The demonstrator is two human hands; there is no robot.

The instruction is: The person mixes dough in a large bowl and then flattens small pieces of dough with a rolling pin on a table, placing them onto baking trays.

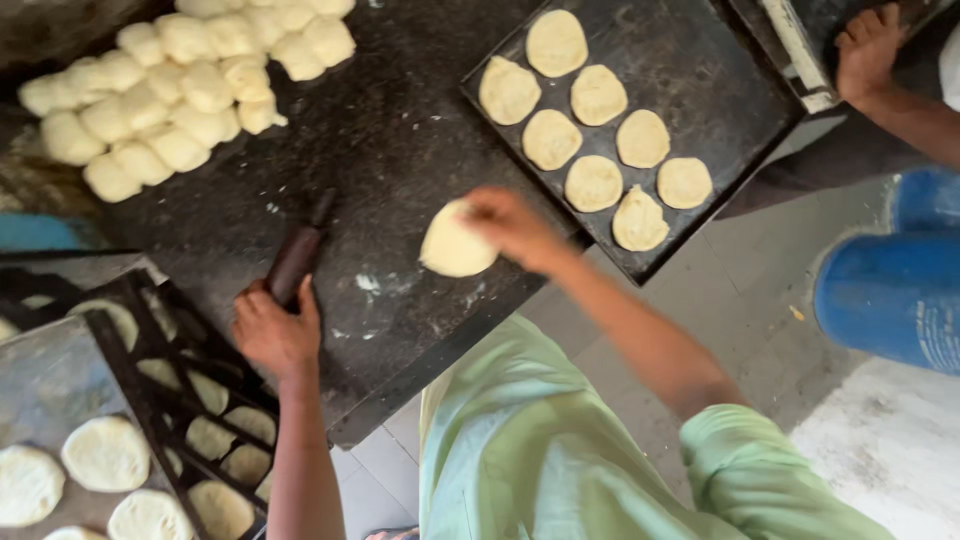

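From the head camera I see my right hand [515, 228] with its fingers closed over the edge of a flattened dough round [455, 245], which lies on or just above the dark table [400, 140]; I cannot tell whether it is fully lifted. I judge the round to be light, soft and floppy, likely a bit tacky, so it would stretch or tear if pinched at one spot; a wide hold under the rim, fingers spread, looks safest.

My left hand [275, 335] is clenched round the near end of a dark rolling pin [298, 258], which points away from the fingers across the table. It looks stiff and solid, easy to grip.

Beyond the right fingers, a black tray [720, 80] holds eight flattened rounds, spaced apart. Far past the left fingers sits a heap of dough balls [170, 90], crowded together. Beside the left wrist, stacked trays [130, 345] carry more flattened rounds.

At the top right another person's hand [868, 45] rests on a tray edge, near blue drums [895, 295].
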